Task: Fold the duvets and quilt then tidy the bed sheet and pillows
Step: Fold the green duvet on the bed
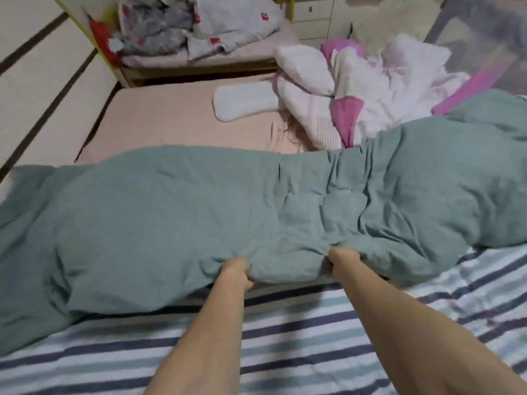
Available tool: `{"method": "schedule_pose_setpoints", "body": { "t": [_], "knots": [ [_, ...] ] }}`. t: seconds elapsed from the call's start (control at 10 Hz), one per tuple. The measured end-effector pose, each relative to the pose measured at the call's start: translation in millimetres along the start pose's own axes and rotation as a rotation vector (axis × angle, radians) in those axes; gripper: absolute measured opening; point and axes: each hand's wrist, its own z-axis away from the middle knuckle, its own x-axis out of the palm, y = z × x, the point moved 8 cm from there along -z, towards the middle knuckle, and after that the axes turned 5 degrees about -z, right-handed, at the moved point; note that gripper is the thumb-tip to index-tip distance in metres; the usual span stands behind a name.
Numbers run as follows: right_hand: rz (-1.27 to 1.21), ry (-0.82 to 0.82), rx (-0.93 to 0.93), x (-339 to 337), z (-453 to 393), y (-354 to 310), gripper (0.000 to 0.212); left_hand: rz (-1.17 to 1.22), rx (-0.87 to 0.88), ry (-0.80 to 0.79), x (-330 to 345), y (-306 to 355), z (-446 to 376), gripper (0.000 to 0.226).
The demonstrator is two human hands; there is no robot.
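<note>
Single head view, looking forward and down across bed (pixel 176 118) from its near edge; close, forearms reaching in from below.

A white drawer unit (pixel 312 17) stands against the far wall. White panels with dark seams (pixel 42 78) line the left side. A grey mesh rail (pixel 484 38) rises at the right.
</note>
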Motion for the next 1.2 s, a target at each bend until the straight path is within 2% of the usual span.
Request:
{"method": "schedule_pose_setpoints", "body": {
  "t": [0.1,0.2,0.3,0.4,0.5,0.6,0.7,0.8,0.9,1.0,1.1,1.2],
  "knots": [
    [0.216,-0.049,0.023,6.5,-42.7,46.7,0.027,-0.596,0.127,0.006,-16.5,-3.0,-8.0,0.027],
    [0.475,-0.146,0.135,2.2,-28.0,53.3,0.016,-1.236,0.297,0.136,-28.7,23.5,-14.3,0.014],
    [0.994,-0.02,-0.225,0.2,-13.5,-4.5,0.016,-1.636,0.553,0.253,-13.5,59.8,-12.1,0.031],
    [1.173,0.0,-0.701,34.9,0.1,-61.6,0.03,-1.763,0.793,0.183,24.0,80.2,1.4,0.044],
    [1.315,-0.433,-0.598,82.3,-21.8,-37.1,0.075,-2.01,0.917,-0.062,61.7,45.4,-4.9,0.076],
    [1.716,-0.483,-0.581,87.0,-40.8,28.5,0.116,-2.331,0.937,-0.11,68.2,-13.9,-27.9,0.109],
    [1.875,-0.307,-0.767,84.6,-48.1,67.0,0.086,-2.487,0.872,-0.007,55.0,-66.0,-56.6,0.111],
    [1.6,-0.047,-1.12,88.6,-44.2,43.5,0.032,-2.256,1.312,0.192,72.6,-63.5,-51.1,0.053],
    [1.132,0.251,-1.365,65.9,-16.4,0.8,0.016,-1.851,1.288,0.118,84.8,-27.8,-35.7,0.046],
    [1.234,0.13,-1.152,49.0,-21.3,16.4,0.035,-1.767,1.15,-0.114,86.4,-30.6,-31.4,0.072],
    [1.435,-0.295,-0.734,21.5,-40.6,71.6,0.057,-2.403,0.657,-0.365,54.8,-86.8,-50.5,0.084],
    [1.109,-0.19,-0.72,-26.2,-25.4,39.5,0.045,-2.248,0.876,-0.254,91.7,-54.2,-18.0,0.063]
  ]
}}
